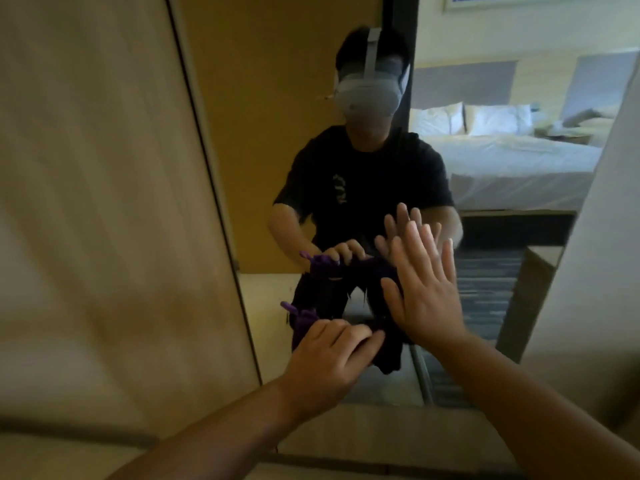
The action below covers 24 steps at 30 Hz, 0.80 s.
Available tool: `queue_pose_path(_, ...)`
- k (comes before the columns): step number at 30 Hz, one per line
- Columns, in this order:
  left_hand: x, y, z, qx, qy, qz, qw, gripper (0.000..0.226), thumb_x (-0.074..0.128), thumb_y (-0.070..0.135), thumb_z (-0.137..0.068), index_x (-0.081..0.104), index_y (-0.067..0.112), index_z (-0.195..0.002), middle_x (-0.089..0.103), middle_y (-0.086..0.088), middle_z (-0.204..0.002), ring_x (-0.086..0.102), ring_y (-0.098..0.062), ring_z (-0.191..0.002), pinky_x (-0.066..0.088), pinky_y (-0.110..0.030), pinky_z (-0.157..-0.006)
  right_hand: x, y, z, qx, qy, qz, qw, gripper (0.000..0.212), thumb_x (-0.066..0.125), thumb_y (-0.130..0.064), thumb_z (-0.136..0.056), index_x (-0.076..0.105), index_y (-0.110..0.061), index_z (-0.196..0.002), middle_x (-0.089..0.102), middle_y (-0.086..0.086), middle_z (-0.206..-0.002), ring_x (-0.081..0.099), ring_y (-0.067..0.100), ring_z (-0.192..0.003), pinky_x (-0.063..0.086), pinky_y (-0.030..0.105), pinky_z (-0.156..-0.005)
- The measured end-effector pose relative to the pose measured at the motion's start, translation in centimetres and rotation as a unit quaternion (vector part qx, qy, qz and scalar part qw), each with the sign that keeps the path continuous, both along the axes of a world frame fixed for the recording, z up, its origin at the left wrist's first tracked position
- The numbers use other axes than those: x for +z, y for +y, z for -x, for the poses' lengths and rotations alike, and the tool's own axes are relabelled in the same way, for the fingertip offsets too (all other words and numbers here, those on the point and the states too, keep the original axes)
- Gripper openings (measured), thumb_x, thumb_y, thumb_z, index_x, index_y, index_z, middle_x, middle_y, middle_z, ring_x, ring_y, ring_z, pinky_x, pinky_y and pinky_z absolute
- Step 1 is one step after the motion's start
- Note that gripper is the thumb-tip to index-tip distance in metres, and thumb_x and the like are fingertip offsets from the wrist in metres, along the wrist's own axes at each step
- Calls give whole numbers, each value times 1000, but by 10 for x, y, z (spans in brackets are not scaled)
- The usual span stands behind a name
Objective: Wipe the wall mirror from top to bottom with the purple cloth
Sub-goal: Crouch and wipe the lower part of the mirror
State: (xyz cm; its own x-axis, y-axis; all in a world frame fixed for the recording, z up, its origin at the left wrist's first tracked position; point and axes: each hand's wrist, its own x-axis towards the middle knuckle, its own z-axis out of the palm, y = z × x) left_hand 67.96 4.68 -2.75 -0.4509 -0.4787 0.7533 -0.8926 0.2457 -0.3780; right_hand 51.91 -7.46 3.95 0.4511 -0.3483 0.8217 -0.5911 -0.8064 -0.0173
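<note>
The wall mirror fills the middle of the head view, its dark-edged left side running down to a bottom edge near my wrists. My left hand presses the dark purple cloth against the lower part of the glass, fingers curled over it. A bright purple corner of the cloth sticks out to the left. My right hand is flat and open, fingers spread upward, close to or on the glass just right of the cloth. Both hands and the cloth are doubled in the reflection.
A beige wall lies left of the mirror, and a pale wall lies to the right. The reflection shows a person wearing a headset, a wooden door, a bed with white bedding and patterned carpet. A ledge or baseboard runs below the mirror.
</note>
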Motion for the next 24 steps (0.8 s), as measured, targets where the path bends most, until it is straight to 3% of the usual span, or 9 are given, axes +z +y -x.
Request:
queue_pose_path(6, -13, 43, -68, 56, 37, 50, 996, 46, 74, 17, -92, 54, 10, -134, 53, -8, -120, 56, -28, -99, 44, -40, -83, 6, -4, -39, -22, 65, 75, 995, 59, 34, -36, -104, 29, -4, -153, 6, 13, -164, 4, 34, -152, 6, 62, -119)
queue_pose_path(9, 27, 36, -92, 66, 52, 102, 991, 44, 72, 24, -94, 55, 11, -132, 51, -6, -119, 56, -29, -98, 45, -43, -80, -8, -13, -54, -42, 93, 116, 988, 59, 38, -37, -103, 34, -5, -151, 16, 16, -163, 8, 34, -152, 9, 64, -118)
queue_pose_path(17, 155, -39, -124, 25, -14, 249, 968, 36, 68, 25, -99, 56, 14, -131, 49, -5, -120, 58, -28, -100, 44, -43, -83, -23, -35, -71, -57, 15, 213, 975, 54, 54, -26, -99, 42, -7, -148, 33, 15, -157, 26, 34, -147, 15, 62, -118)
queue_pose_path(21, 137, -61, -131, 24, -36, 236, 971, 27, 63, 26, -102, 65, 15, -127, 50, -3, -119, 57, -26, -98, 47, -44, -81, -27, -39, -72, -54, -2, 220, 974, 54, 55, -26, -97, 44, -8, -147, 35, 14, -156, 27, 33, -147, 16, 62, -118)
queue_pose_path(24, 105, -61, -131, 29, -37, 243, 969, 30, 70, 29, -97, 68, 17, -125, 53, -2, -117, 60, -25, -94, 49, -42, -78, -27, -40, -74, -58, -16, 227, 972, 55, 58, -25, -95, 47, -7, -145, 37, 14, -154, 27, 33, -147, 16, 61, -118)
